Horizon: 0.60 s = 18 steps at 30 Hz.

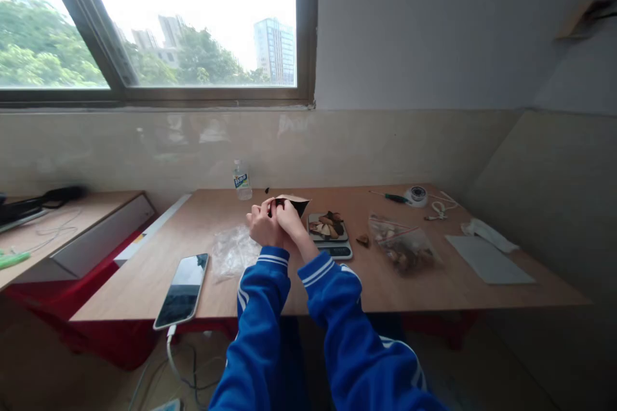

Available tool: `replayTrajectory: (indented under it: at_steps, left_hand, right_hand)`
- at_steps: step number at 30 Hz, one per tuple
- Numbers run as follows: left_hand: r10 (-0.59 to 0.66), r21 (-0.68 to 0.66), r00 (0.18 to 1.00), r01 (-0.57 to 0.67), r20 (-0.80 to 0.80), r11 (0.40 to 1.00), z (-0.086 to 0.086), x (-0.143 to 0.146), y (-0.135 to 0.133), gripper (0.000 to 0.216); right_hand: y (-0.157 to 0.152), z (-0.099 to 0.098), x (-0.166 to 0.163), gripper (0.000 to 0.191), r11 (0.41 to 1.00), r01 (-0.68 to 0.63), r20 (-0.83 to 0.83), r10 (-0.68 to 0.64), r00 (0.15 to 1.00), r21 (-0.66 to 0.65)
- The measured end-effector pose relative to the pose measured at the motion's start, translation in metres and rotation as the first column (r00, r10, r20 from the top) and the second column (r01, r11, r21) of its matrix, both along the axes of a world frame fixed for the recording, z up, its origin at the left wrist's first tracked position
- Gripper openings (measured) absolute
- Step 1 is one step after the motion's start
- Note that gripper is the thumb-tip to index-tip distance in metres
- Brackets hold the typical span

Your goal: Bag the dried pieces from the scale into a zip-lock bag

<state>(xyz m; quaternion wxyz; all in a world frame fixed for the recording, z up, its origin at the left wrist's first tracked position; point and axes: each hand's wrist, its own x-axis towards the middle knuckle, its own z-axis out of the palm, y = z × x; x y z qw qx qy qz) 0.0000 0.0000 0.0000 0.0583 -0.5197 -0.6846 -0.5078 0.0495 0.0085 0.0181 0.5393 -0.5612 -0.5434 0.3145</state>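
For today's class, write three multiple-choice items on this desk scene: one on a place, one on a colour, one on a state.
1. Where is the phone?
A. near the table's front left edge
B. on the scale
C. on the windowsill

2. What colour are the sleeves?
A. red
B. blue with white stripes
C. green

3. How do the left hand and right hand stand?
A. flat on the table
B. in the lap
C. together, gripping a dark packet

Answers: 1 A, the phone lies by that edge, cable hanging; 2 B, striped cuffs show; 3 C, both hands pinch the packet beside the scale.
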Motion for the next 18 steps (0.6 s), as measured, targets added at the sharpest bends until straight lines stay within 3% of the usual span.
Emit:
replayTrajectory:
  at_steps: [4, 9, 14, 18]
  left_hand:
    - [-0.005, 0.007, 1.000, 0.005, -0.013, 1.000, -0.001, -0.001, 0.004, 0.026]
    - [-0.050, 0.022, 0.996, 0.052, -0.074, 0.998, -0.003, -0.010, 0.010, 0.028]
    - [-0.060, -0.073, 0.992, 0.052, -0.112, 0.996, -0.013, -0.031, 0.017, 0.025]
    - [-0.100, -0.276, 0.994, 0.086, -0.036, 0.957, -0.033, -0.049, 0.023, 0.021]
  right_hand:
    - [-0.036, 0.004, 0.008, 0.025, 0.988, -0.024, 0.162, -0.001, 0.987, 0.154]
    - [-0.078, 0.001, 0.035, 0.018, 0.941, 0.043, 0.178, -0.108, 0.978, 0.335]
    - [-0.107, -0.043, 0.085, 0.013, 0.935, 0.144, 0.129, -0.194, 0.972, 0.324]
    - [-0.118, -0.088, 0.128, 0.016, 0.950, 0.228, -0.032, -0.226, 0.974, 0.212]
